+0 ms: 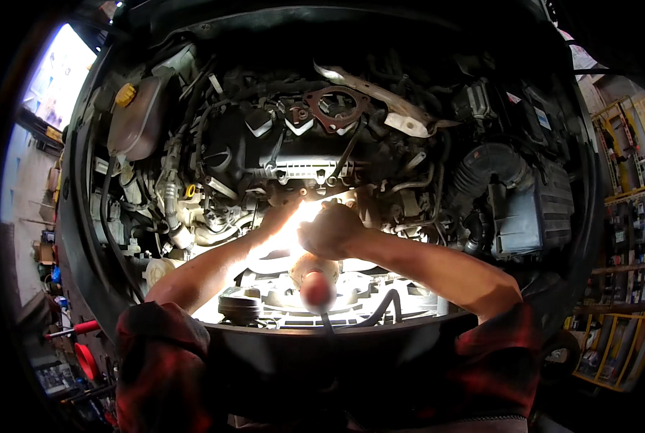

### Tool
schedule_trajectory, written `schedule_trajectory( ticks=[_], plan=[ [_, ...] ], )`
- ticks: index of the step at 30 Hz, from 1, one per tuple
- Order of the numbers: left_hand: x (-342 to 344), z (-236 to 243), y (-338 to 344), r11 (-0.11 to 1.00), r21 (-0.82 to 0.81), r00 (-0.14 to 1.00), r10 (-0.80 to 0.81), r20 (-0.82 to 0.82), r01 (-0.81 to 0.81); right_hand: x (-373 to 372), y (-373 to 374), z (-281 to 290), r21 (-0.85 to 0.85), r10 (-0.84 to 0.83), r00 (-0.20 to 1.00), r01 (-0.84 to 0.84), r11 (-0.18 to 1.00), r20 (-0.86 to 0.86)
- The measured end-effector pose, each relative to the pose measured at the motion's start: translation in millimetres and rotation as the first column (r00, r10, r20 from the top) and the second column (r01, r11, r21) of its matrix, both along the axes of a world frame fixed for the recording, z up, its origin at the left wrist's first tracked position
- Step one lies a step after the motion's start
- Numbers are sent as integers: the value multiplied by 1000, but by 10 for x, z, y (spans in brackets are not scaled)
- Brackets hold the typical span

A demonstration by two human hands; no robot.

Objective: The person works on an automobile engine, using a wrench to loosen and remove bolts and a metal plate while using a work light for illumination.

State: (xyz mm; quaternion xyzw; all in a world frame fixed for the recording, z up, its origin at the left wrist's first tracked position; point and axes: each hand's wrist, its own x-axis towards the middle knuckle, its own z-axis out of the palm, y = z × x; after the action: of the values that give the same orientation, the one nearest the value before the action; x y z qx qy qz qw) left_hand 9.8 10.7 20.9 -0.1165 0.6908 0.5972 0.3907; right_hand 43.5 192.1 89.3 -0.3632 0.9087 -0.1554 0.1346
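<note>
Both my hands meet low at the front of the car engine (pixel 221 169), just under its top cover. My left hand (pixel 285 219) is partly washed out by bright light, and its fingers are hidden against the engine. Beside it, my right hand (pixel 331 229) is closed, knuckles up; whatever it grips is hidden. Just below the hands is a rounded object with a blurred reddish end (pixel 318 290), a dark cord or rod running down from it. A rusty ring-shaped gasket (pixel 312 108) lies on top of the engine, next to a bent metal shield (pixel 409 125).
A coolant tank (pixel 138 119) with a yellow cap stands at the left, an air filter box (pixel 528 213) and ribbed intake hose (pixel 481 169) at the right. The front body edge (pixel 264 343) crosses below my arms. Shelves (pixel 625 267) line the right.
</note>
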Motion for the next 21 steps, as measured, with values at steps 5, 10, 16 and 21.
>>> schedule_trajectory(
  ticks=[5, 10, 16, 21],
  plan=[
    [72, 389, 110, 996, 83, 999, -39, 36, 36, -8, 54, -189, -67, 39, 996, -44, 997, -81],
    [-14, -180, -78, 999, 41, 1000, 10, -5, -9, -16, -6, 5, 21, 116, 987, -114, 993, -110],
    [158, 325, 191, 979, 200, 999, 31, 26, -36, 37, 43, -232, -92, -95, 995, 98, 991, 42],
    [394, 298, 153, 978, 207, 997, -21, 71, 6, 39, 55, -86, -102, 23, 995, -33, 994, -97]
  ],
)
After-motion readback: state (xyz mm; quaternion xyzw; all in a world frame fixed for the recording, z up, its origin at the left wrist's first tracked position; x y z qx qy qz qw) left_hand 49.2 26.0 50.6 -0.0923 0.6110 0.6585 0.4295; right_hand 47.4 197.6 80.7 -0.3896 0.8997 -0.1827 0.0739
